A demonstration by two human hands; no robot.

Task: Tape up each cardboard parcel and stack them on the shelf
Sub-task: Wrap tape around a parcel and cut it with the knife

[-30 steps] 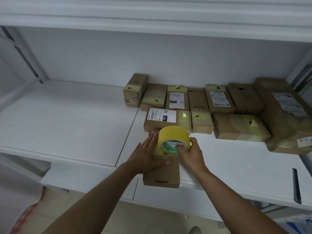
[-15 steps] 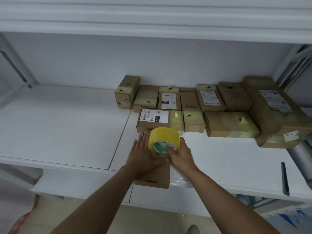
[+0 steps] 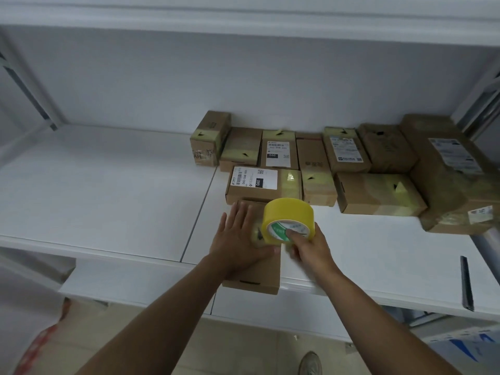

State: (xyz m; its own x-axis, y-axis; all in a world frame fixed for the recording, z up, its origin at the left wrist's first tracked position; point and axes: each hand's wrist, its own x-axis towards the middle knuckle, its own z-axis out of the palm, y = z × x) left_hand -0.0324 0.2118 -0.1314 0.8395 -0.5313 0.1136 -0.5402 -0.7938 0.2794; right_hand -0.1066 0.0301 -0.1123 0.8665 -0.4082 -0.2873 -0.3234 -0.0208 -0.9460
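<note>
White metal shelf (image 3: 108, 190) against a pale wall, taped brown cardboard parcels (image 3: 319, 169) ranked at back. Left hand (image 3: 238, 239) spread flat on plain brown cardboard box (image 3: 257, 277) overhanging the front edge; right hand (image 3: 311, 247) gripping yellow tape roll (image 3: 289, 215) above it.

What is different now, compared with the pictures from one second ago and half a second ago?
Very little. The left hand still presses flat on the cardboard parcel at the shelf edge, and the right hand still grips the yellow tape roll on top of it. Nothing was let go or newly taken. The taped parcels behind lie as before; only the camera shifted.
</note>
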